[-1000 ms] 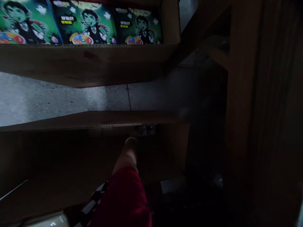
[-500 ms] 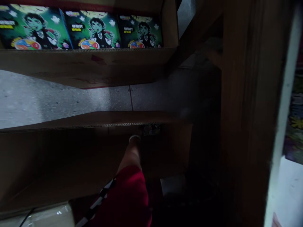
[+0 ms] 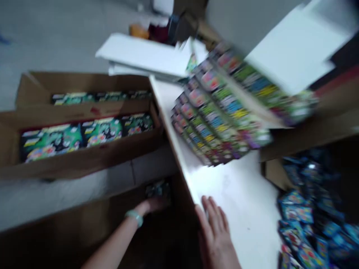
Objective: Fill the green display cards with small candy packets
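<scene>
My left hand (image 3: 155, 204), with a pale green bangle at its wrist, reaches down into a dark, open cardboard box (image 3: 112, 215). It is at a small, dark printed box (image 3: 157, 188) in that carton's far right corner; shadow and blur hide its fingers. My right hand (image 3: 214, 228) lies on the edge of the white tabletop (image 3: 235, 194), fingers stretched out and holding nothing. Beyond it on the table stand stacked colourful printed boxes (image 3: 207, 112).
Another carton (image 3: 114, 144) holds green and black printed boxes (image 3: 102, 130) in a row, with a further carton (image 3: 89, 78) behind it. White sheets (image 3: 146, 54) lie at the table's far end. Many blue packets (image 3: 305, 224) are heaped at right.
The view has lifted and swung right, bringing the tabletop, stacks and blue packets into sight. My right hand has appeared on the table edge. My left hand remains inside the carton.
</scene>
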`<state>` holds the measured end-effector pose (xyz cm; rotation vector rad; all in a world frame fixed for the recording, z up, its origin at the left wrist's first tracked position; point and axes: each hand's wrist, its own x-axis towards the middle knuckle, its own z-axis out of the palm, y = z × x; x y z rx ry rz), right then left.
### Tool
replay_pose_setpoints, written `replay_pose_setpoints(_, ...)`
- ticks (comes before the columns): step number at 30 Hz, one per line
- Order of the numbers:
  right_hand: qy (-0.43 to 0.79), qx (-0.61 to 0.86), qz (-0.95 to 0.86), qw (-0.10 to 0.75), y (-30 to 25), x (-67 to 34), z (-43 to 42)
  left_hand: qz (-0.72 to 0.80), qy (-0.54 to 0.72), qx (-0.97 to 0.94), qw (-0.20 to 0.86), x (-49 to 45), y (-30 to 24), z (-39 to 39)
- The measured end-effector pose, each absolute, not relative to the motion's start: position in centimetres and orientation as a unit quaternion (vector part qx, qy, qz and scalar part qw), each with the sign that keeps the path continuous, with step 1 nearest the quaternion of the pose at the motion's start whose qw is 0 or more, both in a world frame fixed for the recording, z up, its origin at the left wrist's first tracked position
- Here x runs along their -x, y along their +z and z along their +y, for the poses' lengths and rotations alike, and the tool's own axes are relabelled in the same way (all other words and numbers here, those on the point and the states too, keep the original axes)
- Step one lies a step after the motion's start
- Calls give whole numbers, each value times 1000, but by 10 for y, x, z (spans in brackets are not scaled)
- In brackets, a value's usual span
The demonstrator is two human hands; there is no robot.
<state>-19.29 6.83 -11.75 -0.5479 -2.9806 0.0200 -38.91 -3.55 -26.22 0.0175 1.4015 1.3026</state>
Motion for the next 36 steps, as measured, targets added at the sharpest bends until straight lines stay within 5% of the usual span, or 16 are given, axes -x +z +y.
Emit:
replay_pose_setpoints(5, -5, 206, -968, 144, -146, 207, 74, 522, 480, -393, 585, 455, -91, 0)
replay_pose_setpoints(8, 37, 192, -963, 187, -154, 210, 84, 531, 617, -487, 316, 459, 42, 21)
replay_pose_setpoints(12, 132, 139, -956, 223, -131, 190, 80, 570, 540, -617, 45, 429, 147, 88)
replay_pose_setpoints(19, 270, 105, -936, 200, -51, 88, 41, 662, 400, -633, 40, 400, 142, 152)
replay_pose_setpoints(28, 407, 96, -897, 145, -34, 16, 19, 592, 449, -658, -125, 341, 209, 60)
replay_pose_setpoints(32, 447, 115, -876, 141, -36, 14, 10, 479, 426, -733, -229, 262, 164, -11)
replay_pose_setpoints(36, 440, 102, -884, 123, -39, 10, 6, 455, 290, -829, -146, 197, 71, -35)
